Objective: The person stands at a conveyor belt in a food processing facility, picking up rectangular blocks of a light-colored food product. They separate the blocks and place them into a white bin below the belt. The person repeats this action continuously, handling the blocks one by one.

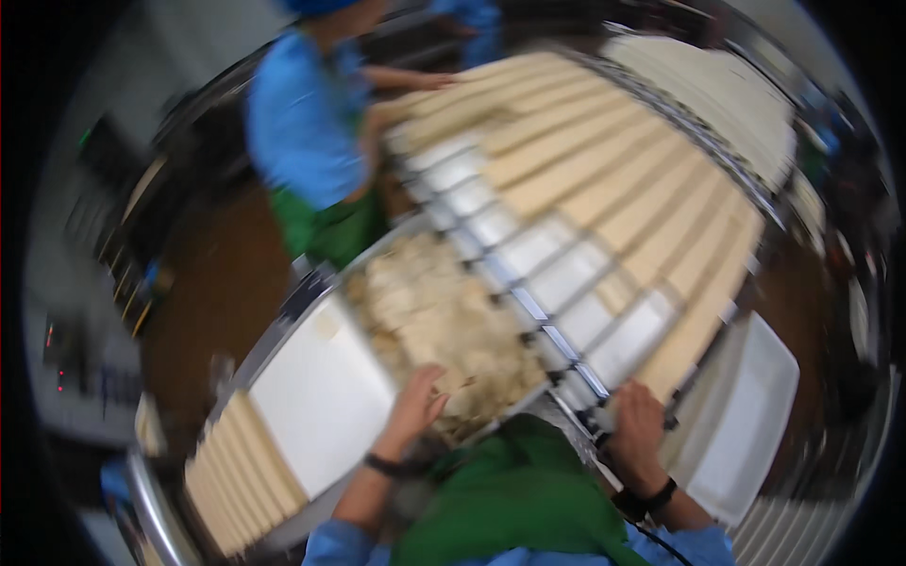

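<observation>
Pale dough strips (604, 160) lie side by side on a slatted conveyor (557, 255). My right hand (639, 429) is at the near end of the rightmost dough strip (684, 349), its fingers curled over that end; blur softens the detail. My left hand (417, 404) hovers over the near edge of a tray heaped with torn dough pieces (444, 325). Its thumb and fingers are apart, and nothing shows between them. White patches of the conveyor show between the strips and the tray.
Across the tray stands a co-worker (307, 132) in blue and green, one hand on the far strips. Left of the tray lie a white board (326, 377) and a row of pale strips (245, 476). A white plastic bin (741, 424) stands at right. Beyond is a pale sheet (708, 94).
</observation>
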A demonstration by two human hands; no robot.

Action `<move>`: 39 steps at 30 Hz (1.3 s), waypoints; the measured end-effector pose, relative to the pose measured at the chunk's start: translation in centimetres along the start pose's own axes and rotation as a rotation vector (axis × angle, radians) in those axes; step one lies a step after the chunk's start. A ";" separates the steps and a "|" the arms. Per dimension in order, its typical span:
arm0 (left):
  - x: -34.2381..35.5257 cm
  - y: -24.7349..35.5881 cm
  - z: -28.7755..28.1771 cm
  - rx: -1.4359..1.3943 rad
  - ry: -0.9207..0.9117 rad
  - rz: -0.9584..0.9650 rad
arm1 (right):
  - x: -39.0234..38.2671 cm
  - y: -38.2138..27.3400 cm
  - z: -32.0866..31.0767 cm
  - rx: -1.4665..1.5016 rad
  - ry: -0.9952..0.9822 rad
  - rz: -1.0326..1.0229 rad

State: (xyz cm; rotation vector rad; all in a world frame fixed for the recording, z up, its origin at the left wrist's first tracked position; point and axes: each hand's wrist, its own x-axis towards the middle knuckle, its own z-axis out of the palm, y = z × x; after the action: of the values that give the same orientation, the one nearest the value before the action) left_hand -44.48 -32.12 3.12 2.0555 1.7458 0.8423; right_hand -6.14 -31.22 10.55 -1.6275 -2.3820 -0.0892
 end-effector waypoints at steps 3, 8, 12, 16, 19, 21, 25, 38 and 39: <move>-4.1 -2.0 -2.0 -0.159 0.014 -0.289 | -1.6 1.2 2.4 0.000 0.081 0.021; -11.7 -4.0 -4.9 -0.232 0.263 -0.479 | -2.9 2.5 3.9 -0.075 0.027 0.131; -17.5 -5.6 -5.9 -0.194 0.413 -0.628 | -2.4 2.2 3.5 -0.208 0.033 0.121; -21.8 -7.6 -7.5 -0.153 0.505 -0.738 | -0.9 -1.4 0.2 -0.551 0.192 0.062; -24.7 -8.0 -9.6 -0.220 0.568 -0.918 | -1.2 -1.4 1.7 -0.574 0.114 0.261; -28.0 -9.2 -9.5 0.001 0.661 -0.940 | -0.6 -3.8 1.0 -0.583 0.004 0.335; -31.7 -10.8 -10.1 0.490 0.769 -1.233 | -3.5 1.8 5.7 -0.758 0.138 0.052; -36.1 -13.3 -10.9 0.204 0.495 -1.439 | 14.2 -43.3 23.3 0.394 -0.130 -0.948; -36.7 -13.5 -10.4 0.233 0.476 -1.449 | 13.2 -48.6 23.4 0.356 -0.195 -0.978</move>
State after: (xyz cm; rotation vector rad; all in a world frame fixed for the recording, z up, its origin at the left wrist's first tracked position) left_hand -64.48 -66.28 -5.23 0.2034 2.8771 0.5867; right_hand -59.63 -32.88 -4.40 -0.2412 -2.8860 0.3078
